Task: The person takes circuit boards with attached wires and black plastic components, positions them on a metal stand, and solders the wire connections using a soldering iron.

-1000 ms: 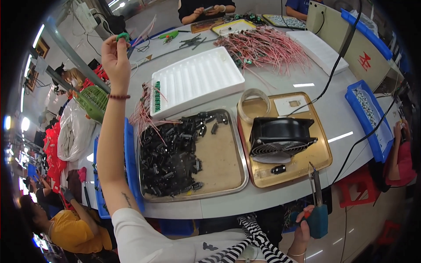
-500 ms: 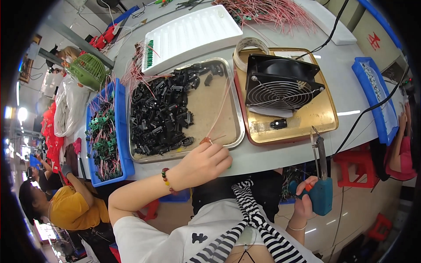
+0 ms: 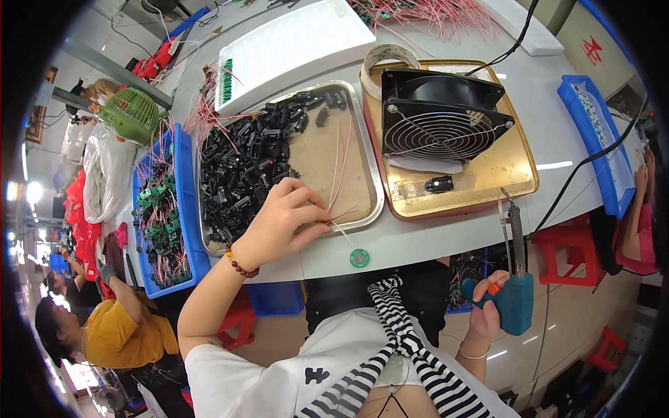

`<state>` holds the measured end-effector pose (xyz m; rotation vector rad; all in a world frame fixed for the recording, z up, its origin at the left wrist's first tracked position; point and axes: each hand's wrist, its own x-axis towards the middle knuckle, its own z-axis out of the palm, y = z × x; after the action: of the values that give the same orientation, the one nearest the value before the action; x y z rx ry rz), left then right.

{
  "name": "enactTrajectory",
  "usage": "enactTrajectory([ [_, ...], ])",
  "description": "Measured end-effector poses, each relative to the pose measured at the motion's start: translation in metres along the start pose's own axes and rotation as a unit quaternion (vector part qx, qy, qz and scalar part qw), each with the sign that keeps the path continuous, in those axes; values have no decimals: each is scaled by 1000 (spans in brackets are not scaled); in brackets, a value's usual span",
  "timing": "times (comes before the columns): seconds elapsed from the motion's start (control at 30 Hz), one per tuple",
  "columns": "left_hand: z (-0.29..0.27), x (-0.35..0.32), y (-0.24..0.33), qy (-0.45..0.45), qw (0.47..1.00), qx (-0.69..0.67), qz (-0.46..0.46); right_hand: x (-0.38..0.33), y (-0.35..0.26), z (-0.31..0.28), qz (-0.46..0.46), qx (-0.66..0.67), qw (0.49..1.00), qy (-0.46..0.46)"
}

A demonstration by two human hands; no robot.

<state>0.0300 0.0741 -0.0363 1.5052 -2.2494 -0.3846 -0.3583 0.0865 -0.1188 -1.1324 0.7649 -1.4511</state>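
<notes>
My left hand (image 3: 291, 217) is over the near rim of a metal tray (image 3: 378, 202). Its fingers are bent, with the fingertips closed at the ends of thin pink-and-white wires (image 3: 339, 171) that lie across the tray's bare part. Just nearer, a small green round disc (image 3: 359, 258) rests on the table edge, a pale thread running from it toward my fingers. My right hand (image 3: 486, 312) grips a teal soldering gun (image 3: 517, 303), its long metal tip pointing up, off the table's front edge. Many small black plastic housings (image 3: 240, 164) fill the tray's left side.
To the right, a gold tin lid (image 3: 411, 205) bears a black fan (image 3: 446, 125), a tape roll (image 3: 367, 76) and one black housing (image 3: 440, 184). Blue bins (image 3: 197, 244) hold green boards at left. A white ridged tray (image 3: 293, 52) stands behind. A black cable (image 3: 578, 174) crosses the right.
My left hand has moved left and slightly away from me, uncovering the green disc. My right hand keeps hold of the soldering gun. The whole view has shifted slightly.
</notes>
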Motion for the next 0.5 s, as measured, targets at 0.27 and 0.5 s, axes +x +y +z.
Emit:
enactTrajectory([
  [0.27,4,39,19,4,922,-386,-19,2,-3,5,4,0,1000,7],
  [0.5,25,88,49,-2,936,-346,-73,1,-8,4,-14,-17,999,39],
])
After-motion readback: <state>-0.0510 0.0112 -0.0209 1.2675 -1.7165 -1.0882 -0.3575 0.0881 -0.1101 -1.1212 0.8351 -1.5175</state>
